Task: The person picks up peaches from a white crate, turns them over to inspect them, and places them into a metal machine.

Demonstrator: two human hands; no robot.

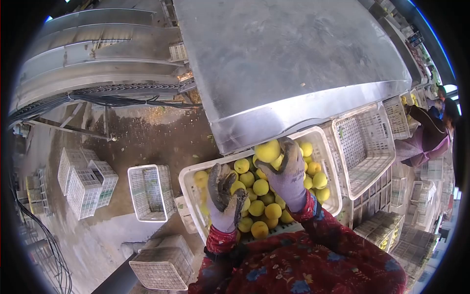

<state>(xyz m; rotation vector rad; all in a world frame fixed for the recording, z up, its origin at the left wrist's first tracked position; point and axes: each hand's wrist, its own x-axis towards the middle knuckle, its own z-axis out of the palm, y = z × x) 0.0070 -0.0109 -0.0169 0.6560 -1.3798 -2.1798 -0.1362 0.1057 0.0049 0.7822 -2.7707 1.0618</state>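
White crate (187,196) nearly full of yellow fruit (260,187); right hand (289,179) clasps a single fruit (268,151) above it; left hand (224,198) half-curled, contents untellable.

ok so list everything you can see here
fruit crate: one, white, centre, full
fruit: many, yellow, in that crate
metal cover: one, grey, above the crate
empty crates: several, white, floor left and stacked right
conveyor: one, grey, upper left
cables: some, black, under the conveyor
co-worker: one, far right
left hand: grey glove, fingers curled over the fruit
right hand: grey glove, gripping top fruit
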